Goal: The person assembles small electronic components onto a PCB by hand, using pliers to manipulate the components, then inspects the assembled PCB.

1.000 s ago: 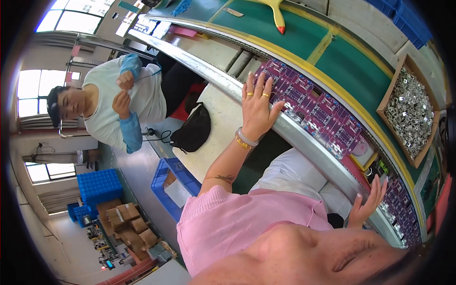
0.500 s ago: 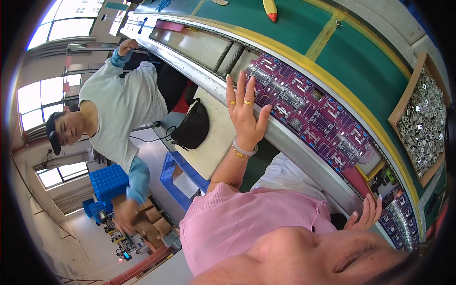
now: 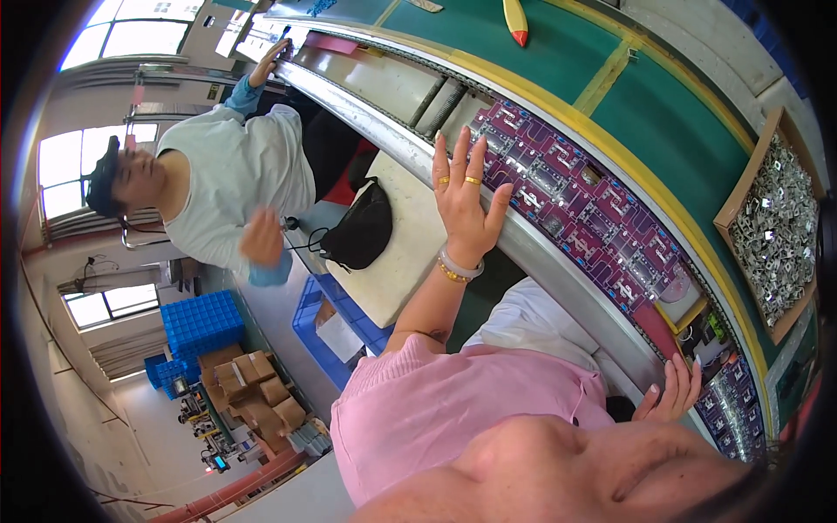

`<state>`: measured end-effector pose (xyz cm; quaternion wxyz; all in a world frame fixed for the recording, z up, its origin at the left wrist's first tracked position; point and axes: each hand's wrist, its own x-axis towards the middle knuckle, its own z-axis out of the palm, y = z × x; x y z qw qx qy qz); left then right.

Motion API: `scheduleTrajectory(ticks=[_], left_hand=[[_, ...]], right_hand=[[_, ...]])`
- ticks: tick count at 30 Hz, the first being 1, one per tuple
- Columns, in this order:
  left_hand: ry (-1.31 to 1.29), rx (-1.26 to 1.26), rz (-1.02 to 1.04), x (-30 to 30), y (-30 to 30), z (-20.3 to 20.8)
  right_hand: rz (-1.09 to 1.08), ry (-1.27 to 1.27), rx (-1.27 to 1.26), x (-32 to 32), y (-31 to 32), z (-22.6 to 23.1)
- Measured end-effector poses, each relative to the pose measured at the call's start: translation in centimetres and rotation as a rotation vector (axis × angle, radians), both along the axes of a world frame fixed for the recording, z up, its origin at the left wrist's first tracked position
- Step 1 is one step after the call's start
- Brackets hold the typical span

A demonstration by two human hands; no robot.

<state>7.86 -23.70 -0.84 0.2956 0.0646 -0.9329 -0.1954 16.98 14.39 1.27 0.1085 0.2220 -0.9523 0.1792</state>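
Observation:
My left hand [image 3: 468,202], with two gold-coloured rings and bracelets at the wrist, lies with fingers spread over the metal rail [image 3: 545,253] of a conveyor. Its fingertips reach to the near edge of a long purple circuit board [image 3: 580,205] with metal parts and small blue pieces on it. Farther right, my right hand [image 3: 676,390] is at the same rail, fingers apart and nothing seen in them. Beyond it lies a second purple circuit board [image 3: 731,405], partly cut off by the picture's dark rim. Neither hand grips anything.
A cardboard box [image 3: 725,209] of small metal parts stands on the green bench [image 3: 680,113] at right. A yellow, red-tipped object [image 3: 516,22] lies farther back. To the left are a black bag [image 3: 359,231], a blue crate [image 3: 307,327] and a co-worker [image 3: 235,166] beside the line.
The view has shifted slightly. The co-worker has turned their head and raised one hand, and their other hand has moved along the rail. Both my hands keep their pose.

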Motion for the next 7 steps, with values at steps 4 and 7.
scheduleTrajectory(ticks=[4, 7], left_hand=[[-0.023, -0.036, 0.013, -0.01, 0.17, 0.11], [-0.043, -0.026, 0.007, -0.11, 0.12, -0.01]], right_hand=[[-0.01, 0.021, 0.007, 0.17, 0.05, -0.28], [-0.009, 0.048, 0.02, 0.3, 0.06, -0.4]])
